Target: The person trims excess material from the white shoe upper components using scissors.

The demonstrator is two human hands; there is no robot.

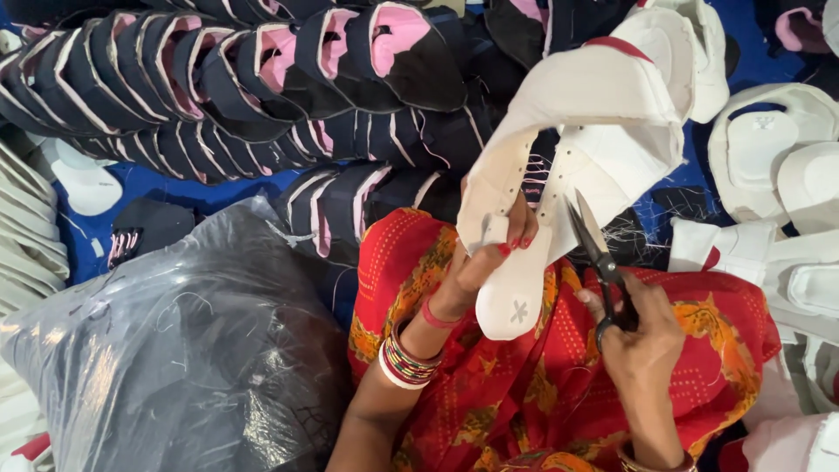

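— From the head view, what has she got there?

— Her left hand (489,253) holds a white shoe upper (577,131) raised over her lap, fingers (522,229) clamped on its tongue strip near the bottom edge. The right hand (642,336) grips a pair of black scissors (599,253), fingers closed through the handles, blades slightly apart and pointing up just beside the upper's edge.

— And around her?

— Rows of dark navy uppers with pink linings (262,79) stacked at the back, more white uppers (778,157) to the right, a grey plastic bag (175,358) beside her left arm.
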